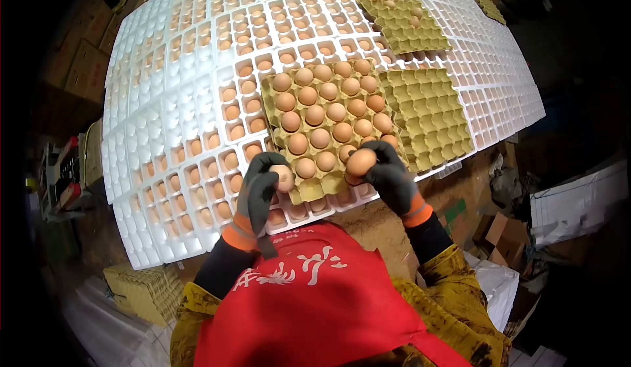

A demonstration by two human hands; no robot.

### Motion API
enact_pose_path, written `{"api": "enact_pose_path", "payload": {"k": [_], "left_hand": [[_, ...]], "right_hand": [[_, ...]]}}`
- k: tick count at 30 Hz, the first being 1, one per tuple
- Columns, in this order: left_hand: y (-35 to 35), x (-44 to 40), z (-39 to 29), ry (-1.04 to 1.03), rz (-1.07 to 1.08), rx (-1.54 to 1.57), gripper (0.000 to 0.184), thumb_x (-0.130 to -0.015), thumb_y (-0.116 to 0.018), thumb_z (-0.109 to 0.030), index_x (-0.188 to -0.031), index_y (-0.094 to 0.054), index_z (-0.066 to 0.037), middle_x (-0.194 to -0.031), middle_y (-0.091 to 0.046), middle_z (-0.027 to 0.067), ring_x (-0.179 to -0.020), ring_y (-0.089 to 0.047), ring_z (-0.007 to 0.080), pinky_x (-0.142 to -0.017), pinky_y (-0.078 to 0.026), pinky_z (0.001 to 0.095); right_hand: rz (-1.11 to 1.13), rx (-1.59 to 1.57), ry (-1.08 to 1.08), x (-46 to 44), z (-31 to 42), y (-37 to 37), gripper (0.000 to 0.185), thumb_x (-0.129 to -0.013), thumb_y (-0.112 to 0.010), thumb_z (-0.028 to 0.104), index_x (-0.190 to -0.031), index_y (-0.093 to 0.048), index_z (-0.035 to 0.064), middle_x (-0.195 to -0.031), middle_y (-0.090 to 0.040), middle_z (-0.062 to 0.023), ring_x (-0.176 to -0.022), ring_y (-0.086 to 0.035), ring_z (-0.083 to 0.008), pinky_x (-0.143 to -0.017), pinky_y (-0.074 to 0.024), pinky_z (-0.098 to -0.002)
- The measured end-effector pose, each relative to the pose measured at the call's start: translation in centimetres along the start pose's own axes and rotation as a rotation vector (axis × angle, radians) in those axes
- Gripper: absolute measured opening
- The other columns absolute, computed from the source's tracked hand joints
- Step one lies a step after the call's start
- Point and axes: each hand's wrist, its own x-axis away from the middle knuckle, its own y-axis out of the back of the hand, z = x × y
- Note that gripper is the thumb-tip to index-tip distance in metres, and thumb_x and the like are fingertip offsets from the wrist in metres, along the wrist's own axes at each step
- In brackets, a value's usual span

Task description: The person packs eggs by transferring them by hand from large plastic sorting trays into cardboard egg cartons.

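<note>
Apparent handling step at the tray (322,189)
Left hand (258,186) pinches one egg (282,179), right hand (393,178) another egg (361,162) (fragile); next move likely calls for gentleness.

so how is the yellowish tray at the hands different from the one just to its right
The near tray holds rows of eggs, while the bare tray shows none. The left hand and right hand are at the near tray; the bare tray lies farther right. Both are yellowish with moulded cups.

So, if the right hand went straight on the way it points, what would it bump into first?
Probably the eggs just ahead in the yellow-green tray, past the held egg; the right hand's height above them is unclear.
</note>
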Motion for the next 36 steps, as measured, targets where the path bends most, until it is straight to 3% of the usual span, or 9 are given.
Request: {"api": "enact_pose_path", "payload": {"k": [3, 6, 8, 15, 17, 20, 25, 32, 36], "left_hand": [[-2.4, -0.6, -1.1, -0.460, 0.011, -0.792, 0.035, -0.084, -0.068, -0.016, -0.118, -0.060, -0.007, -0.114, -0.057, 0.0130, -0.104, -0.060, 0.0286, -0.092, -0.051, 0.0359], [-5.1, -1.1, 0.1, -0.363, 0.156, -1.548, 0.041, -0.079, -0.072, -0.020, -0.117, -0.062, -0.010, -0.114, -0.059, 0.0132, -0.099, -0.062, 0.0345, -0.081, -0.052, 0.0435], [-4.5, -2.5, 0.2, -0.320, 0.146, -1.393, 0.040, -0.079, -0.072, -0.020, -0.117, -0.062, -0.011, -0.113, -0.060, 0.0125, -0.098, -0.063, 0.0337, -0.079, -0.053, 0.0436], [1.6, -2.0, -3.5, 0.120, 0.086, 0.328, 0.048, -0.094, -0.061, -0.017, -0.140, -0.054, -0.004, -0.109, -0.066, 0.0110, -0.082, -0.067, 0.0163, -0.068, -0.057, 0.0283], [1.9, -3.3, -4.2, 0.178, 0.078, -0.080, 0.051, -0.092, -0.066, -0.019, -0.139, -0.056, -0.005, -0.120, -0.063, 0.0093, -0.093, -0.066, 0.0173, -0.079, -0.057, 0.0291], [0.1, -5.0, -1.8, -0.591, -0.116, -1.252, 0.043, -0.091, -0.071, -0.024, -0.129, -0.060, -0.007, -0.116, -0.060, 0.0060, -0.100, -0.064, 0.0192, -0.079, -0.055, 0.0308], [-4.1, -7.8, -1.2, -0.328, -0.084, -1.754, 0.032, -0.088, -0.070, -0.024, -0.116, -0.063, -0.011, -0.116, -0.060, 0.0101, -0.098, -0.064, 0.0231, -0.078, -0.054, 0.0359], [3.4, -0.7, -6.0, -0.262, -0.227, -0.877, 0.046, -0.075, -0.082, -0.031, -0.114, -0.069, -0.009, -0.125, -0.060, 0.0149, -0.109, -0.064, 0.0313, -0.089, -0.054, 0.0401], [15.5, 9.3, -4.8, -0.298, -0.626, -0.846, 0.043, -0.072, -0.088, -0.021, -0.108, -0.071, -0.007, -0.117, -0.065, 0.0109, -0.106, -0.065, 0.0269, -0.089, -0.054, 0.0374]], "right_hand": [[0.043, 0.013, -0.085, -1.2, 1.2, -0.2, 0.037, -0.090, -0.062, 0.015, -0.124, -0.057, 0.0047, -0.117, -0.060, -0.0045, -0.106, -0.061, -0.0155, -0.092, -0.0515, -0.0306], [0.211, 1.234, 0.530, -3.3, 0.3, -2.9, 0.034, -0.088, -0.066, 0.020, -0.119, -0.060, 0.0077, -0.114, -0.060, -0.0093, -0.106, -0.061, -0.0279, -0.083, -0.0519, -0.0378], [0.211, 1.694, 0.579, -4.8, -2.6, -3.4, 0.036, -0.082, -0.069, 0.021, -0.115, -0.062, 0.0089, -0.106, -0.061, -0.0092, -0.101, -0.063, -0.0303, -0.075, -0.0511, -0.0437], [0.043, 0.082, -0.016, -2.9, 2.8, -0.4, 0.051, -0.083, -0.072, 0.013, -0.132, -0.058, 0.0070, -0.121, -0.060, -0.0019, -0.095, -0.063, -0.0131, -0.080, -0.0552, -0.0284], [0.060, 0.247, 0.067, -3.8, 3.5, -1.1, 0.052, -0.082, -0.071, 0.008, -0.132, -0.058, 0.0078, -0.123, -0.058, -0.0027, -0.099, -0.062, -0.0136, -0.082, -0.0553, -0.0280], [0.251, 1.088, 0.547, -7.0, 2.4, -2.0, 0.050, -0.081, -0.073, 0.014, -0.130, -0.059, 0.0145, -0.128, -0.058, -0.0111, -0.105, -0.065, -0.0279, -0.086, -0.0553, -0.0408], [0.169, 1.845, 0.371, -9.5, 0.0, -5.0, 0.042, -0.075, -0.074, 0.019, -0.115, -0.063, 0.0186, -0.123, -0.058, -0.0139, -0.098, -0.064, -0.0360, -0.076, -0.0533, -0.0490], [-0.084, 0.735, 0.150, -7.8, 0.9, -5.1, 0.044, -0.079, -0.080, 0.007, -0.120, -0.063, 0.0040, -0.121, -0.064, -0.0072, -0.104, -0.062, -0.0186, -0.092, -0.0519, -0.0340], [0.137, 0.726, 0.168, -5.7, -3.1, -13.2, 0.051, -0.079, -0.081, 0.011, -0.125, -0.060, 0.0039, -0.121, -0.063, -0.0103, -0.108, -0.061, -0.0199, -0.092, -0.0526, -0.0349]]}}
